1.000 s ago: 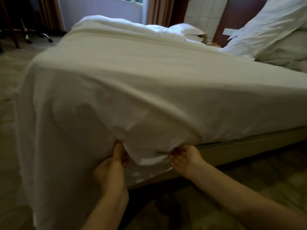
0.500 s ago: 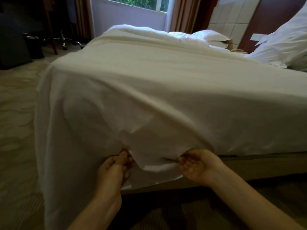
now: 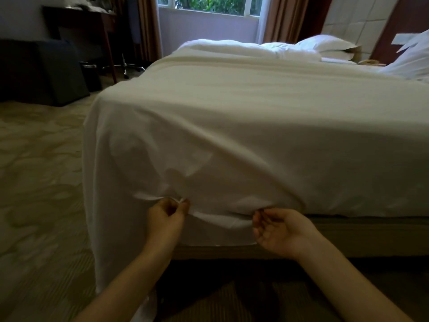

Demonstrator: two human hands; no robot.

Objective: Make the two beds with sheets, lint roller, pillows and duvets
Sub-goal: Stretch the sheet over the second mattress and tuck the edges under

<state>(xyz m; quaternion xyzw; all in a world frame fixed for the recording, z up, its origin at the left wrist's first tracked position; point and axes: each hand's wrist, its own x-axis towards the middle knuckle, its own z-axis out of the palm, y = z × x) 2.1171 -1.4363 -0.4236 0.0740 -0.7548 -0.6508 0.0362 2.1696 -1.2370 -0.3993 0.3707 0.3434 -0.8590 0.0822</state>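
Note:
A white sheet (image 3: 243,126) covers the near bed and hangs loose over its foot corner down to the carpet. My left hand (image 3: 166,218) pinches a fold of the sheet at the mattress's lower edge. My right hand (image 3: 278,231), palm up, holds the sheet's edge with its fingertips right where mattress and bed base (image 3: 362,235) meet. A strip of sheet sags between the two hands. A bunched white duvet (image 3: 246,46) and a pillow (image 3: 325,44) lie on the far bed. More pillows (image 3: 413,59) are stacked at the right edge.
Patterned carpet (image 3: 39,173) spreads to the left. A dark ottoman (image 3: 44,70), a desk (image 3: 81,22) and chair legs (image 3: 130,66) stand at the back left. A window (image 3: 209,5) with brown curtains is behind the far bed.
The view has lifted and swung left. Both hands have stayed at the mattress's lower edge, and the left hand has turned from pushing under the fold to pinching it.

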